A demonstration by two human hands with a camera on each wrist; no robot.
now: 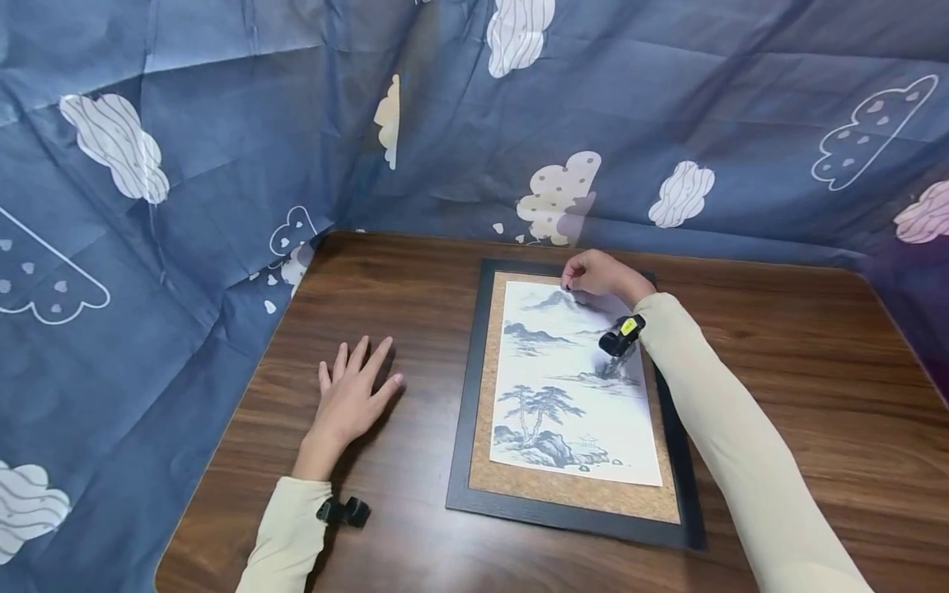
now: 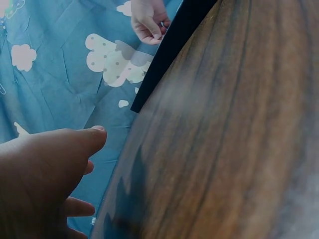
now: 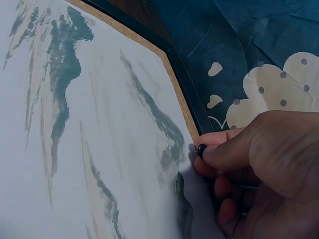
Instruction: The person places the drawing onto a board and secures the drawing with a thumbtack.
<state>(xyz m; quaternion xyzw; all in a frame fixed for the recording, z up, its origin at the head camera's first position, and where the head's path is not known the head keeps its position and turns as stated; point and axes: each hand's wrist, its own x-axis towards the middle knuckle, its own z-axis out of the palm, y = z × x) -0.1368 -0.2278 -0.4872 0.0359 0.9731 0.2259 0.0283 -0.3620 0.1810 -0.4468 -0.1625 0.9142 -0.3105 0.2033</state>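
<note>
At the top edge of a landscape print (image 1: 552,362), my right hand (image 1: 599,273) pinches a small black push pin (image 3: 201,150) between thumb and forefinger. The print lies on a cork board (image 1: 578,496) with a black frame (image 1: 463,412). In the right wrist view the pin is at the paper's edge; whether its point is in the cork cannot be made out. My left hand (image 1: 354,398) rests on the wooden table left of the board, fingers spread, holding nothing. The left wrist view shows that hand's thumb (image 2: 84,142) near the table edge.
The brown wooden table (image 1: 415,288) carries the framed board right of its middle. A blue cloth (image 1: 245,140) with cloud patterns hangs behind and to the left. Black wrist cameras sit on both sleeves, and the right one (image 1: 621,336) is above the print.
</note>
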